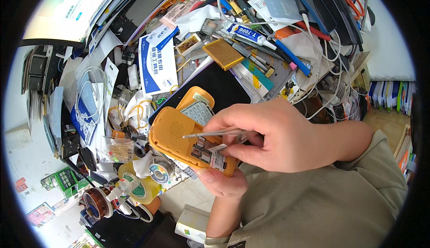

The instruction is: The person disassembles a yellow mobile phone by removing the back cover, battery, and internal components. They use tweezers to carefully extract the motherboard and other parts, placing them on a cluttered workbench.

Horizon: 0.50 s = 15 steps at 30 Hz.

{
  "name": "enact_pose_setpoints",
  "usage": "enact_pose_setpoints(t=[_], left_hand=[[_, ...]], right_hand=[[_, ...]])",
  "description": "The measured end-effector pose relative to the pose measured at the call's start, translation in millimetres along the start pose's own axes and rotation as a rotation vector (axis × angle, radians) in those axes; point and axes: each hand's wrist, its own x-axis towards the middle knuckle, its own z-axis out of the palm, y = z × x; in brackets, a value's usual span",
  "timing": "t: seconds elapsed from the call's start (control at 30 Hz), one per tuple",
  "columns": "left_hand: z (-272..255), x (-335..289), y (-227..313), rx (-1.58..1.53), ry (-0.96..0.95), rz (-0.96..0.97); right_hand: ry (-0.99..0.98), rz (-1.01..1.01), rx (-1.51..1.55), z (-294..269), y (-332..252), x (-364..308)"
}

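My left hand [222, 183] is closed around the lower end of an orange phone [172, 133], tilted with its back up. Round speaker holes show on its back, with metal card slots [200, 150] and a white label in the open compartment. Over that compartment, my right hand [277, 133] pinches a pair of thin metal tweezers [201, 134], their tip pointing left. A small pale piece [218, 148] lies by its fingertips; whether it is held I cannot tell. Just behind the phone is another orange part [195, 93] with a grey keypad [199, 112], partly hidden by my right hand.
Behind lies a dark flat panel [215, 84] on the crowded bench. Around it are a brown-yellow block [223, 54], a glue tube [251, 36], a blue-white packet [157, 64], pens and cables. A solder spool [160, 172] and yellow tape roll [150, 187] stand at the left edge.
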Motion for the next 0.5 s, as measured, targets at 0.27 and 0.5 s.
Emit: enact_pose_setpoints(t=[0.27,0.5], left_hand=[[13.3,3.3,6.9,-0.030,-0.044,0.011],[1.6,-1.8,0.7,0.026,-0.083,0.052]], right_hand=[[-0.105,0.131,0.116,-11.3,-8.2,5.2],[-0.209,0.365,0.346,-21.9,-14.2,18.6]])
